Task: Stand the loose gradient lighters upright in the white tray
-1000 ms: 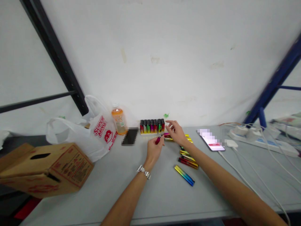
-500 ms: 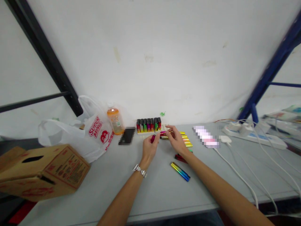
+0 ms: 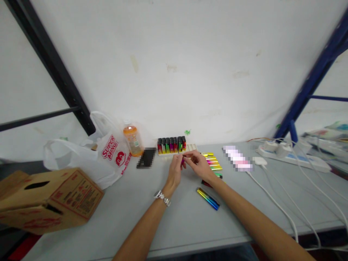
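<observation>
**Close finger work in a crowded patch**

Over there, the left hand (image 3: 174,172) has its fingers drawn in narrow around a small magenta lighter (image 3: 182,161), just in front of the white tray (image 3: 192,147). The right hand (image 3: 200,166) meets it, fingers bunched close at the lighter's end; whether they truly grip it or only touch it, I can't tell from here, as the knuckles hide so much.

My first worry is a slip: with so little of the lighter showing, an uneven push from one side could pop it loose onto the counter (image 3: 127,217). Next, the upright lighters (image 3: 172,145) stand packed in the tray right behind the hands, so a raised knuckle might knock a few askew or nudge the whole tray.

The right forearm passes over a red piece (image 3: 206,183), with a green one (image 3: 219,175) just beside it; dropping the elbow could sweep both away. Nearer the front edge lies a glossy yellow-and-blue piece (image 3: 208,198), which might slide or roll if a sleeveless arm brushed it. The gold-toned row (image 3: 214,162) by the right wrist could scatter with any sharp pull backward.
</observation>
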### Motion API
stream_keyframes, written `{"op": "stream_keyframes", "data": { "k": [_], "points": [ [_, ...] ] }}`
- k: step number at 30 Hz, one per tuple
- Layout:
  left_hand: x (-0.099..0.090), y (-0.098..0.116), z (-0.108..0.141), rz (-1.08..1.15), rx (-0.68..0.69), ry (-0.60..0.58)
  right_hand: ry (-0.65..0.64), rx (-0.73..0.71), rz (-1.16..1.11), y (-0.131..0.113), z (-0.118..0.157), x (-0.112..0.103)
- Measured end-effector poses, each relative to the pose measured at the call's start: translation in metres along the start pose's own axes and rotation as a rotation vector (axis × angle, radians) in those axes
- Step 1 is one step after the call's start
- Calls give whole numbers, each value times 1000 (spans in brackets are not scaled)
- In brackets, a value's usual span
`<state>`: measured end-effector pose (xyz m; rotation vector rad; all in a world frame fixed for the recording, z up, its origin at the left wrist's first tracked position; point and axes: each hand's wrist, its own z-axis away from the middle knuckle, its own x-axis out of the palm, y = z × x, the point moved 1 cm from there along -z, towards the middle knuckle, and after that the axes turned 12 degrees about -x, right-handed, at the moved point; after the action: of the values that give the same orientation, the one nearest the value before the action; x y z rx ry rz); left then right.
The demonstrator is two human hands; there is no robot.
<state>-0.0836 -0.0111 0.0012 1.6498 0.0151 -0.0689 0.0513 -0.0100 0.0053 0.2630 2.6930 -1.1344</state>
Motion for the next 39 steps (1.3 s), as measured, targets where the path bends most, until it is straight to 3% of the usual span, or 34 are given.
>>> {"op": "stream_keyframes", "data": {
  "k": [7,11,14,19,22,29,34,39],
  "points": [
    [6,-13,-5,64,-38,-78,36,133,-311,-1,-5,-2],
    [2,-19,-13,10,21,7,76,178,-363,-4,-10,-13],
    [-2,-23,-16,-196,132,5,193,167,-335,-4,-15,-28],
    [-1,-24,-7,-781,289,-229,308,80,-165,4,-27,-47],
    [1,-20,1,-1038,322,-278,268,36,-59,15,-33,-46],
    [1,-3,7,-1209,435,-136,124,-61,242,45,-52,-25],
    [-11,-1,0,-1204,364,-147,25,-85,367,58,-74,-10],
    [-33,-11,-9,-994,316,-226,-64,-98,489,62,-89,-1]
  ]
}}
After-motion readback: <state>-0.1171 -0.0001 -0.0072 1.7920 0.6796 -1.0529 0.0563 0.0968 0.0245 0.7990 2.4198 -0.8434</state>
